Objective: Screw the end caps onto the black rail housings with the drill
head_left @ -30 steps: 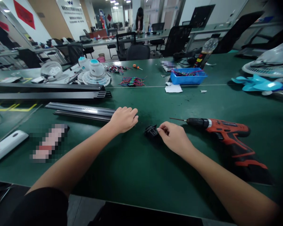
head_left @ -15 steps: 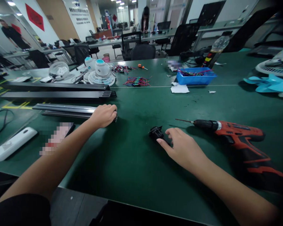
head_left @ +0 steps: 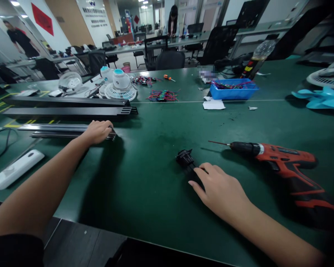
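Fingers of the left hand curl over the right ends of two slim metal rails — long, straight and glossy — lying side by side at centre left. Thumb and forefinger of the right hand stand parted, right of centre; whether they touch the thin dark stem of one black fitting cannot be told. That piece is squat, with a flared rim. Two wider black channels lie beyond the rails, one red-and-black drill at right.

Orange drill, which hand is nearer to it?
Right. The right hand is just below and left of the drill; the left hand is farther off, on the long strips.
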`<action>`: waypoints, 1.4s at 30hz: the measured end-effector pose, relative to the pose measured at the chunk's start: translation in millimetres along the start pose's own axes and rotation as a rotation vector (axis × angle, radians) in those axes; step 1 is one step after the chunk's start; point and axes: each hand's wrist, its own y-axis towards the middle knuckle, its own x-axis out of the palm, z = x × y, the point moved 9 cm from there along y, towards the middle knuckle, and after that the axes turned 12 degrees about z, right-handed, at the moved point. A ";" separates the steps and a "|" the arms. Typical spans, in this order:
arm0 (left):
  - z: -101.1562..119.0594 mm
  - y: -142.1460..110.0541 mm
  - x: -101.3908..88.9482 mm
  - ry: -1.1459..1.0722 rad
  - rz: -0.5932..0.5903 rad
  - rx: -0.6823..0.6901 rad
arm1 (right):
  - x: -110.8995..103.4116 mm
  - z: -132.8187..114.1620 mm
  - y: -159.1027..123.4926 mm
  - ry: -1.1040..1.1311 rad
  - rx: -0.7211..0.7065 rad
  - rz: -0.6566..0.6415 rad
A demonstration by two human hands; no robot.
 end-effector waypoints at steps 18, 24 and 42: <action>-79.4 -29.3 -23.6 0.001 0.081 -0.176 | 10.5 -11.8 -9.2 0.014 -0.206 0.235; -92.2 -32.1 -22.2 0.080 0.130 -0.214 | 7.9 -20.9 -9.2 0.032 -0.250 0.275; 280.9 -70.1 -91.3 -0.186 0.242 0.975 | 7.4 -20.2 3.2 0.129 -0.250 0.250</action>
